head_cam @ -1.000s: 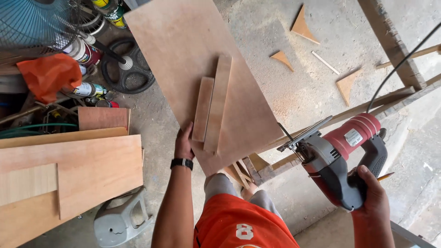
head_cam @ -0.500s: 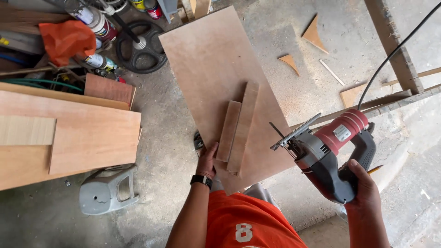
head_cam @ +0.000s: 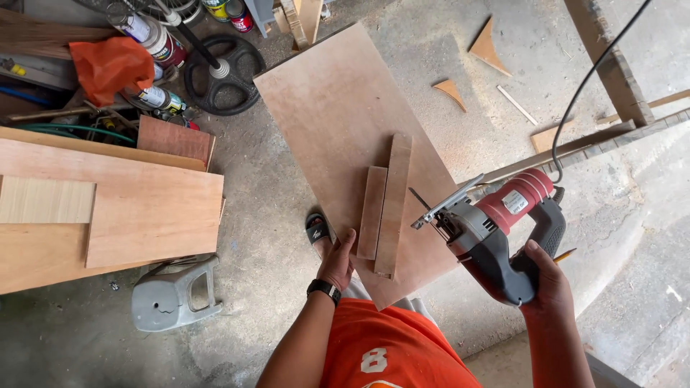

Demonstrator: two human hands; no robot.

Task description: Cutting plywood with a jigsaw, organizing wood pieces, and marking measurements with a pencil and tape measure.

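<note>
A large plywood board [head_cam: 338,108] lies tilted in front of me, with two narrow wood strips [head_cam: 384,205] resting side by side on its near part. My left hand [head_cam: 336,260], wearing a black wristband, grips the board's near left edge just beside the strips. My right hand [head_cam: 550,284] holds the handle of a red and grey jigsaw [head_cam: 496,230], lifted off to the right of the board with its blade pointing toward the strips. The saw's black cord [head_cam: 575,100] runs up and away to the right. A pencil is tucked in the same hand.
Stacked plywood sheets [head_cam: 108,208] lie at left above a grey plastic stool [head_cam: 172,294] tipped on the concrete floor. Spray cans, an orange bag [head_cam: 108,65] and a black fan base [head_cam: 223,72] clutter the far left. Wood offcuts [head_cam: 489,47] and a wooden frame [head_cam: 611,65] lie at the right.
The view has shifted so the board sits lower and more central. My left hand stays on the board's near edge; the jigsaw has stayed raised at the right, shifting slightly with the view.
</note>
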